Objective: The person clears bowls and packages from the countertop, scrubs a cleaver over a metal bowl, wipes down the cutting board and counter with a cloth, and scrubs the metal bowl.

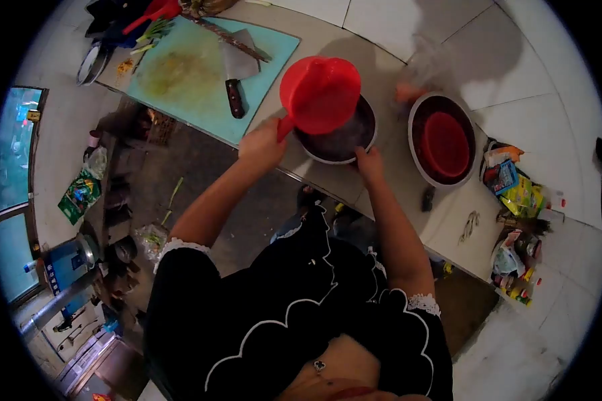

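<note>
My left hand (pixel 262 144) is closed around the handle of a red plastic water ladle (pixel 324 97). The ladle is held over a round metal-rimmed bowl (pixel 334 144) and covers much of it. My right hand (pixel 369 164) grips the bowl's near right rim, with the fingers partly hidden. What lies inside the bowl looks dark and is hard to make out. Left of the ladle, a cleaver (pixel 235 93) with a dark wooden handle lies on a light blue cutting board (pixel 180 70).
A second metal-rimmed bowl (pixel 415 157) with a red basin (pixel 446 144) in it stands to the right. A clear plastic bag (pixel 427 70) lies against the tiled wall. Seasoning packets (pixel 522 197) and bottles line the right end. Green onions (pixel 155 32) lie at the board's far left corner.
</note>
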Action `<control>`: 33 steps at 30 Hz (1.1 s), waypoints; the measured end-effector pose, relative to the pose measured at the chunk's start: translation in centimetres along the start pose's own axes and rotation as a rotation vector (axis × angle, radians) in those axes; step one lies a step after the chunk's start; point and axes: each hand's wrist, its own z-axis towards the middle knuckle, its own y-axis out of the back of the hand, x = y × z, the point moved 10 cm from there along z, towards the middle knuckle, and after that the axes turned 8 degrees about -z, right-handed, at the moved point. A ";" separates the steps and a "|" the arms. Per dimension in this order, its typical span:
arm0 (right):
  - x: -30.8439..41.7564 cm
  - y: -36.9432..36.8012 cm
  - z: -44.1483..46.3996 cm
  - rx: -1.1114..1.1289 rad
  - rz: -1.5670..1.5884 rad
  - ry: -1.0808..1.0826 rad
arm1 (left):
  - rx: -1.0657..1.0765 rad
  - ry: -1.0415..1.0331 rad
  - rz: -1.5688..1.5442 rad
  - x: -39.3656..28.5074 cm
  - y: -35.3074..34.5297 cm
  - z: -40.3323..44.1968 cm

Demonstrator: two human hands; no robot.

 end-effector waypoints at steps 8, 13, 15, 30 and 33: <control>1.0 0.8 -0.9 -0.062 -0.064 -0.037 | -0.039 0.008 0.037 -1.0 0.2 0.1; -1.8 0.7 1.8 -0.063 -0.076 0.020 | -0.094 -0.047 0.062 -1.5 0.6 0.1; -2.4 0.7 1.9 -0.058 -0.071 -0.027 | -0.101 -0.052 0.072 -1.5 0.6 0.1; -1.4 0.1 0.9 -0.020 0.009 0.063 | -0.145 -0.076 -0.201 -0.4 1.9 0.2; -1.6 0.2 1.0 -0.055 -0.050 0.092 | 0.304 0.203 -0.844 1.7 -1.2 0.4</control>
